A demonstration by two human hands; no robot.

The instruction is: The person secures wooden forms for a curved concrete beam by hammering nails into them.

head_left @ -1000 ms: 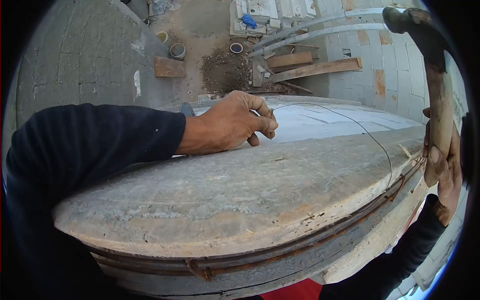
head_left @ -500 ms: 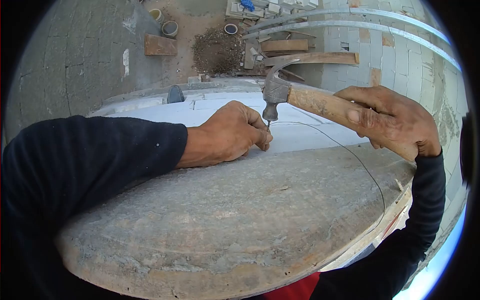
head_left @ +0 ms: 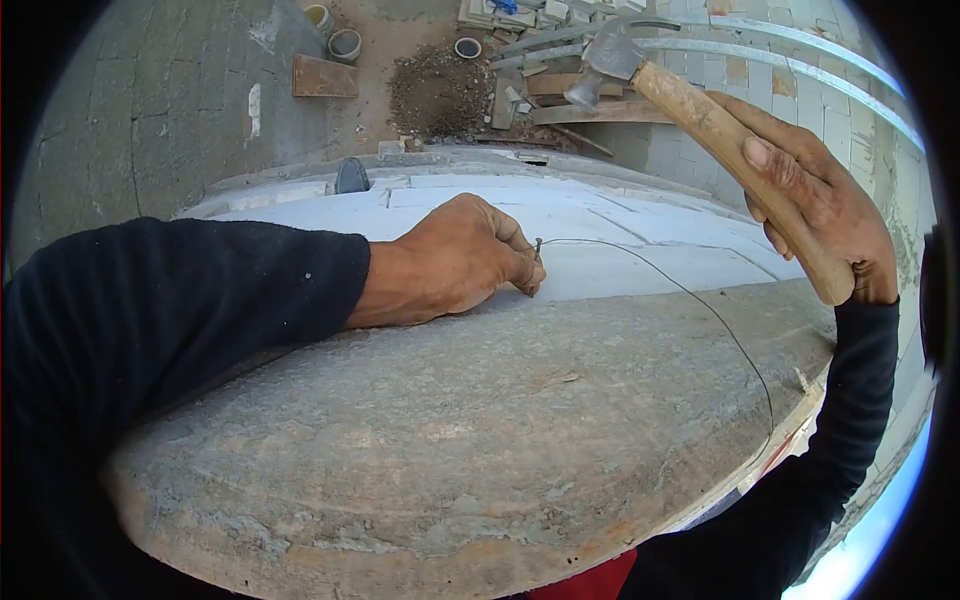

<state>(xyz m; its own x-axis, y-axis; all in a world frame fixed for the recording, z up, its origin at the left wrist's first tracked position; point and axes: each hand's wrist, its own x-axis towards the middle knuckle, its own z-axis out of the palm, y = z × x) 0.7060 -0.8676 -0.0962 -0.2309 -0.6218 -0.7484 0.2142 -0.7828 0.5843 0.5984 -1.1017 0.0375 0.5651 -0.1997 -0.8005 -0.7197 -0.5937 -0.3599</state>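
Between its thumb and fingers, my left hand (head_left: pixel 468 258) pinches a nail (head_left: pixel 538 246) that stands upright with its head showing on top. The nail's lower end is hidden by the fingertips, beside the white block surface (head_left: pixel 620 268). A thin wire (head_left: pixel 690 290) runs from the nail in a curve to the right and down over the plank's edge. My right hand (head_left: pixel 815 190) is wrapped round the wooden handle of a claw hammer (head_left: pixel 690 105). The hammer's metal head is raised, above and to the right of the nail. A wide, rough, mortar-stained wooden plank (head_left: pixel 440 420) lies nearest me.
Far below are a gravel heap (head_left: pixel 440 90), buckets (head_left: pixel 345 45), a wooden board (head_left: pixel 325 76), loose planks (head_left: pixel 600 112) and stacked blocks (head_left: pixel 545 12). Two long metal rails (head_left: pixel 780 62) cross the upper right. A dark rounded object (head_left: pixel 352 176) sits at the wall's far edge.
The hammer has gone from touching the nail head to a raised position up and right, its handle tilting more steeply. My left hand stays at the nail.
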